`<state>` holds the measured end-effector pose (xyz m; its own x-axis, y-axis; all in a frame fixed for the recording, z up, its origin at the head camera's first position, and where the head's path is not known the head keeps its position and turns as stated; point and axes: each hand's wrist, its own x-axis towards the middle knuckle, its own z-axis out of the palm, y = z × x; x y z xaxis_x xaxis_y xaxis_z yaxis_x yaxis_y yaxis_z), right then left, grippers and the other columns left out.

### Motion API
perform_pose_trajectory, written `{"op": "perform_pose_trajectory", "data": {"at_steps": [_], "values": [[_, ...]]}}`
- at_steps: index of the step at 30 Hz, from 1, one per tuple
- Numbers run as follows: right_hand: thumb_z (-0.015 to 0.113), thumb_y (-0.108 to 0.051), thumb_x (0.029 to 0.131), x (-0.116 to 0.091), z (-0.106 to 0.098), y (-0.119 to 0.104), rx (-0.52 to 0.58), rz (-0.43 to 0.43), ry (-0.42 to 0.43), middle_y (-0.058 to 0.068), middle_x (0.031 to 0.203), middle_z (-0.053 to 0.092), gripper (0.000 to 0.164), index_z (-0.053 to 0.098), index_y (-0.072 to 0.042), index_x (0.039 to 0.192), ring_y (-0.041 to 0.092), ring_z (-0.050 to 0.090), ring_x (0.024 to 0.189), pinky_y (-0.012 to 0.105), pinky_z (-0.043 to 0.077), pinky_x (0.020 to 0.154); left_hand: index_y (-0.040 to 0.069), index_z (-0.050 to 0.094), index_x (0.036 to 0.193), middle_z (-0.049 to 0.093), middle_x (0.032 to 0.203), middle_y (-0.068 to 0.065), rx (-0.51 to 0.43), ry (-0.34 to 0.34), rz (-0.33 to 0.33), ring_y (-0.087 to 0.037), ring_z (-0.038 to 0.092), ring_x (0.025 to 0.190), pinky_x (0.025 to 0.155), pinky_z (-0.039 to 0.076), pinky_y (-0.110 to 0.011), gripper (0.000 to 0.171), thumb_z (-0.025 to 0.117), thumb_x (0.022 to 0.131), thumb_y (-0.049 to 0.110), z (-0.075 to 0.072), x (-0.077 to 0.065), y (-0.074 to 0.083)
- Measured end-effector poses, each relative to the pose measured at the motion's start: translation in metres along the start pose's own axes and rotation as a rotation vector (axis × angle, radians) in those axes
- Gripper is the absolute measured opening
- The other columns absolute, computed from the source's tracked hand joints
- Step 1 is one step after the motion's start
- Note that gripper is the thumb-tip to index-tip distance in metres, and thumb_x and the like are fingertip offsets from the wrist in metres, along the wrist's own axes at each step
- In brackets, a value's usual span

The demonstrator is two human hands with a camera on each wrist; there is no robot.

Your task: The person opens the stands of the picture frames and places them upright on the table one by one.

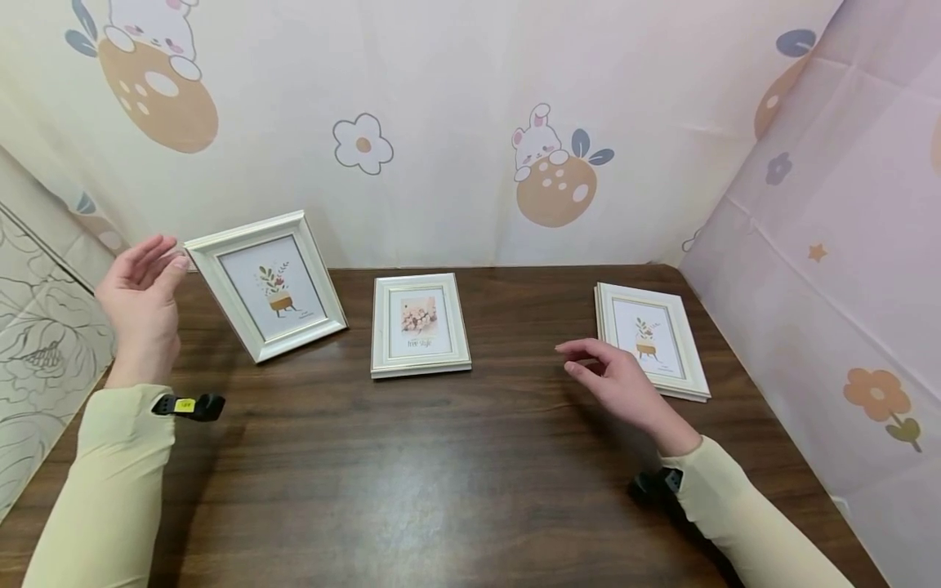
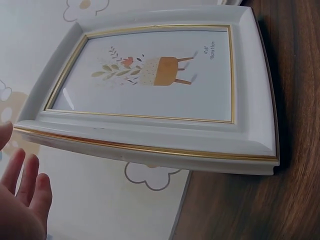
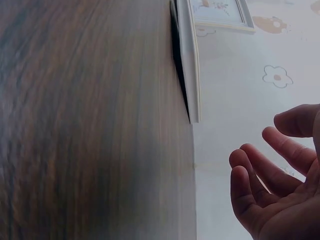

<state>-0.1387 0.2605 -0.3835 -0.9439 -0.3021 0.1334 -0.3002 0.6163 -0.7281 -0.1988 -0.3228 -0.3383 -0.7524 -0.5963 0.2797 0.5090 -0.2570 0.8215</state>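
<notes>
We note the left photo frame standing tilted back on the wood-grain table; any rear support is hidden. The left hand is relaxed and grips nothing, its fingers beside the frame's upper left corner; we cannot confirm contact. The right hand is loosely bent, unclosed and without a load, near the right photo frame, which rests face up. The middle photo frame sits between these two; we cannot tell whether it is flat or slightly propped.

Caution: we judge that a nudge at the corner could topple the left photo frame, particularly if its footing is poor. A low sweep of the right hand could push the right photo frame askew.

Contents: the left photo frame holds a potted-plant print; the right holds a similar plant print; the middle holds a floral print lettered "free style".
</notes>
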Motion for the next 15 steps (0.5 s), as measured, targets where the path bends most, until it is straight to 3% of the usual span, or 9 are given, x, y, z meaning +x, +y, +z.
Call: {"op": "perform_pose_trajectory", "data": {"at_steps": [8, 12, 15], "values": [[0.066, -0.012, 0.097, -0.004, 0.009, -0.006, 0.005, -0.06, -0.022, 0.01, 0.117, 0.068, 0.024, 0.067, -0.007, 0.121, 0.015, 0.063, 0.1, 0.037, 0.054, 0.084, -0.008, 0.069, 0.111, 0.071, 0.105, -0.014, 0.054, 0.016, 0.085, -0.024, 0.065, 0.102, 0.086, 0.051, -0.024, 0.031, 0.074, 0.08, -0.014, 0.004, -0.009, 0.012], [0.066, -0.012, 0.097, -0.006, 0.014, -0.008, -0.003, -0.094, -0.053, 0.006, 0.117, 0.068, 0.023, 0.068, -0.008, 0.12, 0.015, 0.063, 0.099, 0.037, 0.054, 0.082, -0.009, 0.07, 0.107, 0.072, 0.1, -0.015, 0.1, -0.023, 0.159, -0.024, 0.065, 0.099, 0.084, 0.049, -0.024, 0.026, 0.074, 0.081, -0.012, 0.013, -0.017, 0.016], [0.066, -0.014, 0.097, -0.008, 0.018, -0.01, -0.021, -0.125, -0.089, 0.001, 0.119, 0.067, 0.022, 0.069, -0.009, 0.119, 0.015, 0.063, 0.103, 0.041, 0.055, 0.083, -0.011, 0.069, 0.105, 0.073, 0.099, -0.014, 0.108, -0.082, 0.177, -0.023, 0.065, 0.096, 0.083, 0.05, -0.023, 0.023, 0.073, 0.082, -0.012, 0.02, -0.024, 0.015]]}}
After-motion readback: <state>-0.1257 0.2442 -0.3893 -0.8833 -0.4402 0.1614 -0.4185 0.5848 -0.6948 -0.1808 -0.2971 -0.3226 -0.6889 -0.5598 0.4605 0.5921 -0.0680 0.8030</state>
